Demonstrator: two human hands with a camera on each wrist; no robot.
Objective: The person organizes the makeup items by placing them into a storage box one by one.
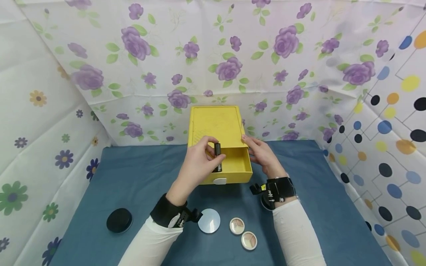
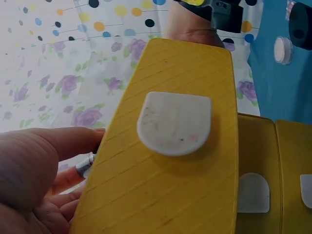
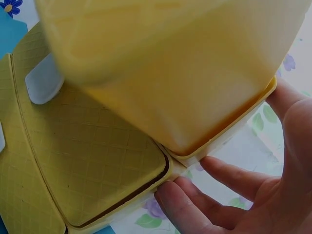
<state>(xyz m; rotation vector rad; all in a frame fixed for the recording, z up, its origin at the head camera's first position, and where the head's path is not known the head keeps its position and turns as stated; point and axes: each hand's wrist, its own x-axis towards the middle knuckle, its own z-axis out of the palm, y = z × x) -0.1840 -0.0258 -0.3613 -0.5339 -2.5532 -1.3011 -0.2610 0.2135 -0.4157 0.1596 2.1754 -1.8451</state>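
As the right hand (image 1: 263,155) steadies a yellow drawer box (image 1: 216,123), the left hand (image 1: 198,159) holds a slim black tube (image 1: 217,149) over the mouth of the pulled-out top drawer (image 1: 237,178). The left thumb and fingers close on the tube in a pinch. The right hand grasps nothing outright: its fingers are parted and only slightly bent, their tips touching the box's right side, with the thumb at the upper edge.

The step in hand appears to be stowing the tube, though lifting it out would look much alike. If stowing it is, the next move calls for lowering the tube behind the drawer's front wall, parting the pinch and sliding the drawer home by its white tab (image 1: 219,181).

Seen from the head camera, the tube's long axis runs nearly straight between box and person, its far end pointing toward the box top and its near end over the front wall, above the tab. How far it stands upright cannot be told, nor which end is the cap.

Nearer the person, a pale disc (image 1: 209,221) and two round compacts (image 1: 237,225) lie on the blue-covered worktop (image 1: 149,166).
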